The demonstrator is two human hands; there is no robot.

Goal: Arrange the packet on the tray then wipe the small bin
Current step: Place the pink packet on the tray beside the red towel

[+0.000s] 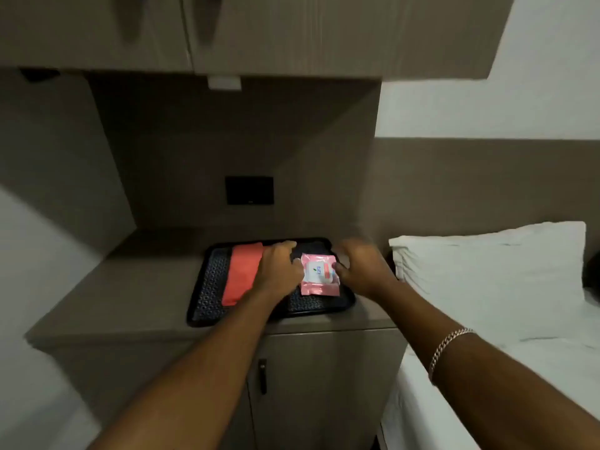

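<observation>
A black patterned tray [207, 287] lies on a brown counter. On its right half rests a pink and white packet [319, 274]. My left hand [281, 266] touches the packet's left edge, and my right hand [360, 267] pinches its right edge with the thumb. A folded coral-red cloth [242, 274] lies on the tray's left half, partly under my left wrist. No small bin is in view.
The counter [113, 297] tops a cabinet with a dark door handle [262, 375]. A bed with a white pillow [493, 267] stands close on the right. Overhead cupboards [259, 34] hang above, and a black wall socket plate [249, 190] sits behind the tray.
</observation>
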